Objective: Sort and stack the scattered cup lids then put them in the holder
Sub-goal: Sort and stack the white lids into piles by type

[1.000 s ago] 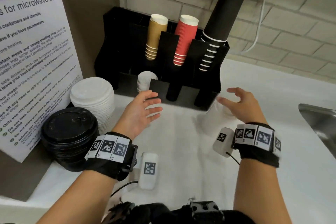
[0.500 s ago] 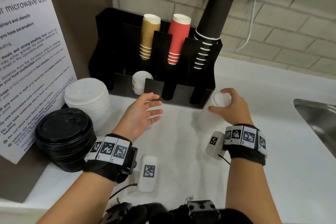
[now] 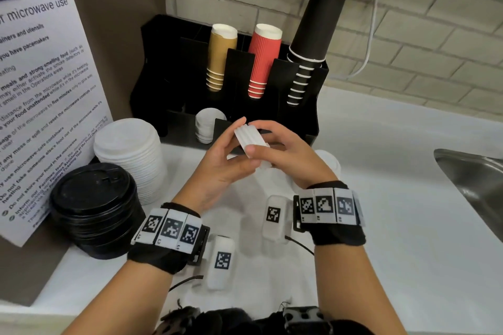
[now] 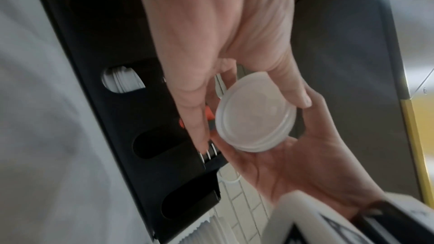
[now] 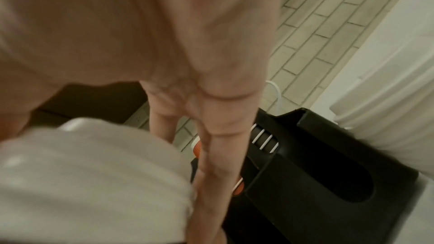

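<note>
A short stack of small translucent white lids (image 3: 249,139) is held on edge between both hands, just in front of the black holder (image 3: 313,119). My left hand (image 3: 239,139) pinches it from the left, thumb (image 4: 291,88) on the rim of the lid stack (image 4: 256,118). My right hand (image 3: 272,141) curls round it from the right, its palm (image 4: 293,170) underneath. One front slot of the holder has small white lids (image 3: 208,122) in it. In the right wrist view the lid stack (image 5: 94,173) is a white blur beside my fingers (image 5: 218,155).
A tall stack of large white lids (image 3: 128,155) and a stack of black lids (image 3: 92,207) stand on the counter at left, by a microwave notice. More white lids (image 3: 330,163) sit behind my right hand. Brown, red and black cups fill the holder. A steel sink (image 3: 473,171) lies at right.
My right hand took the small lids from the counter by the holder's right end and brought them to the middle. My left hand rose to meet it and now grips them too.
</note>
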A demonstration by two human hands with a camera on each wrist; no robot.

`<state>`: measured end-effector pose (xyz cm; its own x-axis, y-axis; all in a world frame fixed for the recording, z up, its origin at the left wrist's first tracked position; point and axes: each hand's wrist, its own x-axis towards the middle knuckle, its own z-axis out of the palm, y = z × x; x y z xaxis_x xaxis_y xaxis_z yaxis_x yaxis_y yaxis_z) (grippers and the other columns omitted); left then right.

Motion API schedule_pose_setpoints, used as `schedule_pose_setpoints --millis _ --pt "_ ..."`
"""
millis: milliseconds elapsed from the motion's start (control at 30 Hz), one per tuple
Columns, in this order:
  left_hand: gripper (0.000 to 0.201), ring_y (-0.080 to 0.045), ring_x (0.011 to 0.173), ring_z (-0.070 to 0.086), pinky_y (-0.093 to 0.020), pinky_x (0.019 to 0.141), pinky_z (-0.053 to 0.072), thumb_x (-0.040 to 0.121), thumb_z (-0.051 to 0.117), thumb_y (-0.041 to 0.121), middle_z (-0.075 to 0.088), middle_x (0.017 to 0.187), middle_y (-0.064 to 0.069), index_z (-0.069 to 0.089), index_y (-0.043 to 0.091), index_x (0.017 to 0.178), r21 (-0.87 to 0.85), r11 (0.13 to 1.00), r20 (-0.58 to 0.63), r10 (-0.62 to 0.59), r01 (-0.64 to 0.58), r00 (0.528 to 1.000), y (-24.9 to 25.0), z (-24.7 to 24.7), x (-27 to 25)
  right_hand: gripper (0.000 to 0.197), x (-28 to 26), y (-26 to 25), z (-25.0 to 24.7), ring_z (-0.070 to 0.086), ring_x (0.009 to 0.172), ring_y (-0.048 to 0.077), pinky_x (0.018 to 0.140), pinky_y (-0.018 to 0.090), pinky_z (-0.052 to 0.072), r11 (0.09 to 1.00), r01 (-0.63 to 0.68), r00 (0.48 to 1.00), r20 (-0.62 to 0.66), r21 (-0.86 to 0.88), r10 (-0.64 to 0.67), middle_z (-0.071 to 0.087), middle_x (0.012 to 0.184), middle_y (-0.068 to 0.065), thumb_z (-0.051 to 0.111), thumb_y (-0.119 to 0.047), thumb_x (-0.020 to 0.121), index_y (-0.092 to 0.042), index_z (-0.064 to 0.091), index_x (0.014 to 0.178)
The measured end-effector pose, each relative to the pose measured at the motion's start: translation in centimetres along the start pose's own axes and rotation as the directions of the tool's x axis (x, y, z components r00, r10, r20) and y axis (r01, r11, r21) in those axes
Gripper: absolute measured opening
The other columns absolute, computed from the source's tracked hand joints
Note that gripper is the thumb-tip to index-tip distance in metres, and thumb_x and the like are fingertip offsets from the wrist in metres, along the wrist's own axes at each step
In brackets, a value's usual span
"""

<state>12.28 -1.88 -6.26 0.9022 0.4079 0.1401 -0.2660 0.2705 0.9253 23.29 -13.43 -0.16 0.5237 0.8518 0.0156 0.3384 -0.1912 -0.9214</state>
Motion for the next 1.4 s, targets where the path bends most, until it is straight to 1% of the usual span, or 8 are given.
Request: schedule_pose_setpoints --millis 167,300,400,600,733,900,1100,1400 --pt "0.085 -0.022 0.119 0.062 -0.038 0.088 0.056 0.067 0.083 0.023 0.054 0.140 0.001 0.044 0.040 0.140 -0.020 0.999 0.041 -0.042 0.043 0.998 0.4 -0.4 -0.4 0.050 -0.2 -0.4 -0.6 0.065 0.102 0.011 0.080 0.025 0.049 1.000 0.015 0.998 0.067 -0.025 -0.013 0.068 0.111 -0.003 0.073 -0.037 0.080 -0.038 0.056 0.126" --pt "0.082 -0.021 0.118 0.063 -0.037 0.086 0.057 0.070 0.082 0.016 0.053 0.139 -0.001 0.044 0.039 0.139 0.022 0.999 0.017 -0.041 0.041 0.999 0.5 -0.3 -0.6 0.053 -0.5 -0.6 -0.7 0.064 0.108 0.020 0.093 0.044 0.052 0.998 0.057 0.995 0.084 0.000 -0.057 0.067 0.116 0.002 0.078 -0.029 0.076 -0.029 0.058 0.125" --pt "0.086 -0.020 0.118 0.062 -0.038 0.088 0.056 0.066 0.086 0.020 0.052 0.139 -0.001 0.044 0.041 0.138 0.043 0.998 0.004 -0.039 0.039 0.999 0.5 -0.2 -0.8 0.054 -0.5 -0.6 -0.6 0.063 0.109 0.020 0.096 0.048 0.050 0.997 0.072 0.994 0.079 -0.017 -0.070 0.066 0.115 0.002 0.080 -0.025 0.075 -0.026 0.059 0.124" --pt "0.086 -0.019 0.123 0.058 -0.042 0.098 0.052 0.061 0.086 0.026 0.053 0.139 0.004 0.045 0.049 0.133 0.092 0.995 -0.025 -0.032 0.034 0.999 0.4 -0.3 -0.7 0.054 -0.2 -0.5 -0.5 0.064 0.105 0.019 0.093 0.045 0.053 0.996 0.063 0.996 0.073 -0.070 -0.058 0.066 0.112 0.002 0.082 -0.023 0.072 -0.028 0.059 0.120" --pt "0.091 -0.014 0.123 0.058 -0.036 0.101 0.050 0.064 0.085 0.027 0.047 0.144 0.005 0.039 0.040 0.143 0.119 0.992 -0.101 -0.023 0.035 0.995 0.2 -0.8 -0.6 0.051 1.1 -0.9 -0.6 0.066 0.101 0.020 0.087 0.041 0.056 0.995 0.071 0.996 0.056 -0.067 -0.067 0.067 0.110 0.003 0.082 -0.020 0.072 -0.028 0.059 0.117" --pt "0.037 -0.014 0.104 0.063 -0.028 0.088 0.053 0.089 0.069 0.016 0.054 0.126 -0.003 0.057 0.029 0.121 0.086 0.985 -0.337 -0.112 0.149 0.935 -0.5 -1.6 -0.3 0.054 6.4 -3.2 -0.2 0.061 0.098 0.007 0.077 0.016 0.051 0.968 0.199 0.956 -0.189 -0.156 -0.227 0.061 0.111 -0.003 0.083 -0.022 0.072 -0.019 0.055 0.118" --pt "0.012 -0.017 0.095 0.063 -0.022 0.077 0.052 0.094 0.061 0.016 0.062 0.109 -0.004 0.062 0.022 0.105 0.031 0.956 -0.344 -0.263 0.290 0.901 -1.0 -1.9 -0.1 0.061 14.1 -3.4 3.7 0.053 0.107 0.026 0.078 0.026 0.039 0.773 0.194 0.971 0.004 -0.604 -0.240 0.055 0.119 0.011 0.079 -0.023 0.072 -0.010 0.048 0.123" --pt "0.008 -0.017 0.093 0.063 -0.019 0.076 0.053 0.095 0.059 0.017 0.063 0.101 0.001 0.063 0.020 0.102 0.008 0.948 -0.338 -0.296 0.317 0.893 -0.8 -2.0 -0.3 0.063 17.2 -0.8 6.7 0.054 0.105 0.035 0.083 0.044 0.052 0.453 0.184 0.983 0.163 -0.872 -0.086 0.053 0.118 0.021 0.076 -0.022 0.074 -0.004 0.044 0.125"
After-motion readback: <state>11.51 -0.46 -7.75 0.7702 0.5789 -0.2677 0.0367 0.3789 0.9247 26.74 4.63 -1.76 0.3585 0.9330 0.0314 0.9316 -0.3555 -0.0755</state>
